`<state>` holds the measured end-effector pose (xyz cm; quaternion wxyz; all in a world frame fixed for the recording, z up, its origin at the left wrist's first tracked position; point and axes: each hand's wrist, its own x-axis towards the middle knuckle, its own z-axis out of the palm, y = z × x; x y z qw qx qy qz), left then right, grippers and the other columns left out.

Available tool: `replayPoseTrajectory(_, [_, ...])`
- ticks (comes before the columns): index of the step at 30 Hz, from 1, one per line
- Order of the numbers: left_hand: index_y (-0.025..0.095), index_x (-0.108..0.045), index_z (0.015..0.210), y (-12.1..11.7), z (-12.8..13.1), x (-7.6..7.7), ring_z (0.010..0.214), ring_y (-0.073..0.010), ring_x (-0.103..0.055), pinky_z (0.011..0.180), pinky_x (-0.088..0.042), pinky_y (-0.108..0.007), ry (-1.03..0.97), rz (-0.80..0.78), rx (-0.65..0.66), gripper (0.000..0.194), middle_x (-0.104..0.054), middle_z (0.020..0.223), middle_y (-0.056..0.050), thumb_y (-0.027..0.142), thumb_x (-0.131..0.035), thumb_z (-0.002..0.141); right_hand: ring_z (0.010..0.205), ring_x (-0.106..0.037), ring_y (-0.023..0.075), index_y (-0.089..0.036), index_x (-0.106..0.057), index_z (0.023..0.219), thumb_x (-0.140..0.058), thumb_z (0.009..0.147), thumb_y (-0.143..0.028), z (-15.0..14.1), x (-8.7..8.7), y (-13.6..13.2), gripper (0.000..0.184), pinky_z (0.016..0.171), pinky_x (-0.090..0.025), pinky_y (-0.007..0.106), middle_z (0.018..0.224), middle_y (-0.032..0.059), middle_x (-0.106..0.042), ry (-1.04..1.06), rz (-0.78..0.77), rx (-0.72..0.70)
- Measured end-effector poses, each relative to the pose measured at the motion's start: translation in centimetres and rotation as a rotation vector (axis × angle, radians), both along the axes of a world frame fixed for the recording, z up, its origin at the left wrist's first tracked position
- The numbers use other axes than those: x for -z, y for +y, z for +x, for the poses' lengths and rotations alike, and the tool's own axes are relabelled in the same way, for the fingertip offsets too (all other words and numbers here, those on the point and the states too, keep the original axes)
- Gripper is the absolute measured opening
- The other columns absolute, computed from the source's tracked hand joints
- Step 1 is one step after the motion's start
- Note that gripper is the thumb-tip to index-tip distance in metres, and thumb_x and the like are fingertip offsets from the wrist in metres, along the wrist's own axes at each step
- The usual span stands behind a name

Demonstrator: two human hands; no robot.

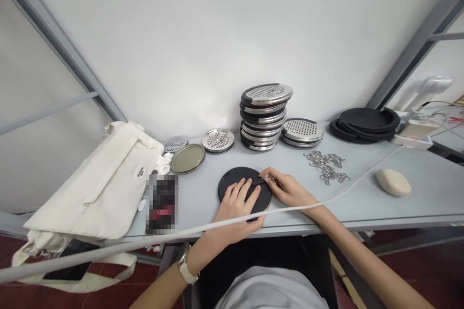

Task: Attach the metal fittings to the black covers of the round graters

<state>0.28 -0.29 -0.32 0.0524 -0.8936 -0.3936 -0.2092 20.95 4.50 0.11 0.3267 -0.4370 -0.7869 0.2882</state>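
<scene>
Black disc (236, 175) on a grey desk (197, 195), under the left hand (237, 204) and toward its one o'clock, those fingers flat and outstretched, right hand (288, 187) at the disc's two o'clock edge — pinching a small metal clip (263, 178) — loose hooks (327, 166) beyond at two o'clock.

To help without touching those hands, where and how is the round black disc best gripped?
Probably pinch the round black disc by its far-left rim, approaching from the far left. It lies flat, and its edge is bare there, while the left hand covers its near part and the right hand is at its right edge.
</scene>
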Motion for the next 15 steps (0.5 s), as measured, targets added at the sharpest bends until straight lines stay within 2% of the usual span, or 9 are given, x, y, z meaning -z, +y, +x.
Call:
replayPoseTrajectory(6, [0.016, -0.042, 0.136, -0.03, 0.07, 0.03, 0.131, -0.0317, -0.036, 0.104, -0.033, -0.048, 0.001, -0.003, -0.006, 0.057, -0.041, 0.141, -0.014, 0.042, -0.051, 0.086, 0.057, -0.048, 0.0143, -0.022, -0.043, 0.093, -0.036, 0.094, -0.036, -0.20, 0.05, -0.06, 0.016, 0.058, -0.039, 0.025, 0.066, -0.0021, -0.053, 0.044, -0.009, 0.005])
replayPoseTrajectory(11, [0.016, -0.042, 0.136, -0.07, 0.05, -0.05, 0.132, -0.0314, -0.034, 0.105, -0.032, -0.047, 0.013, -0.016, -0.010, 0.057, -0.040, 0.142, -0.014, 0.042, -0.049, 0.086, 0.057, -0.047, 0.0137, -0.022, -0.044, 0.089, -0.036, 0.094, -0.037, -0.17, 0.17, 0.02, 0.017, 0.057, -0.039, 0.025, 0.065, -0.0027, -0.051, 0.041, -0.019, 0.033])
replayPoseTrajectory(15, [0.016, -0.042, 0.136, -0.11, 0.01, -0.10, 0.132, -0.0314, -0.034, 0.105, -0.031, -0.047, 0.016, -0.019, -0.009, 0.057, -0.039, 0.142, -0.014, 0.043, -0.049, 0.086, 0.062, -0.051, 0.0141, -0.021, -0.049, 0.087, -0.039, 0.093, -0.035, -0.17, 0.25, 0.13, 0.019, 0.059, -0.041, 0.026, 0.071, 0.0002, -0.055, 0.046, 0.017, 0.053])
